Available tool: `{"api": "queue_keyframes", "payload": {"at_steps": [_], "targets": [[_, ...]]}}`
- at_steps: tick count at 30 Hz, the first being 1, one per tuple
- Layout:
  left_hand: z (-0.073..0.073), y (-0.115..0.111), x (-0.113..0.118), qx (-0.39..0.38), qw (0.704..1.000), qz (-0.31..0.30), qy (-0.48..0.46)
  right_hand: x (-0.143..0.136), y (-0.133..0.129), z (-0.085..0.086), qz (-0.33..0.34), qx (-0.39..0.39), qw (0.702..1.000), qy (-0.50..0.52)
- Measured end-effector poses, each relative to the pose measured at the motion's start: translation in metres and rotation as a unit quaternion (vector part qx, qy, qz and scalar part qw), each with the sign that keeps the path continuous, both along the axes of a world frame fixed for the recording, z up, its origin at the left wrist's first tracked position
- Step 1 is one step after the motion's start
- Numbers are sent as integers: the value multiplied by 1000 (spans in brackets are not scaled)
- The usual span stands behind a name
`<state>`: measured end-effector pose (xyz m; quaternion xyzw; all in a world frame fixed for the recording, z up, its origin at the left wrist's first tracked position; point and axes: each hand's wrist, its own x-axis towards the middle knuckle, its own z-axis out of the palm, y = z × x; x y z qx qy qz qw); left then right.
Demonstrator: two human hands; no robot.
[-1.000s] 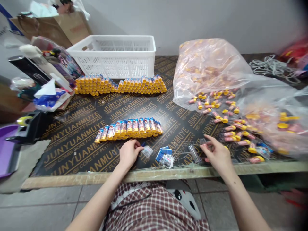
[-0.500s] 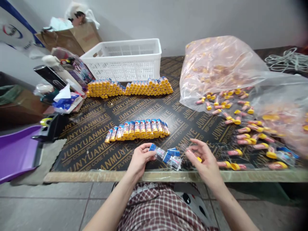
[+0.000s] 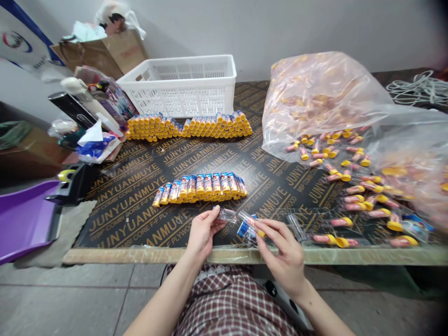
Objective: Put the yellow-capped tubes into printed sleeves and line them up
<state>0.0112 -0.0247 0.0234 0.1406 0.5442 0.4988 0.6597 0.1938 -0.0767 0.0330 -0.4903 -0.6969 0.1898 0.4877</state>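
Tube (image 3: pixel 250 222) in right hand (image 3: pixel 283 254) | sleeve (image 3: pixel 227 214) in left hand (image 3: pixel 203 231)

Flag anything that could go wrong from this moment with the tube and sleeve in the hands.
1. The left hand pinches the small clear sleeve only by its end, so it may slip or crumple.
2. The right hand holds the yellow-capped tube close to the table edge; a dropped tube could roll off.
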Motion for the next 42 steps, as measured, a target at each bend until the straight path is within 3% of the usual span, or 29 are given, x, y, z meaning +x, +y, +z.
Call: {"api": "queue_keyframes", "payload": {"at_steps": [4, 9, 13, 19, 25, 42], "targets": [[1, -1, 3, 6, 1000, 6, 7, -3, -1, -1, 27, -1, 1000, -8], [6, -4, 11, 61, 998, -12, -6, -6, -1, -6, 85, -58, 995, 9], [13, -7, 13, 74, 994, -72, -26, -5, 0, -14, 94, -63, 993, 22], [19, -17, 18, 44, 975, -211, -49, 0, 4, -15, 80, -60, 995, -9], [21, -27, 25, 24, 960, -274, -49, 7, 7, -9, 185, -104, 977, 18], [18, -33, 29, 17, 957, -284, -63, 5, 2, -16, 185, -122, 971, 88]]}}
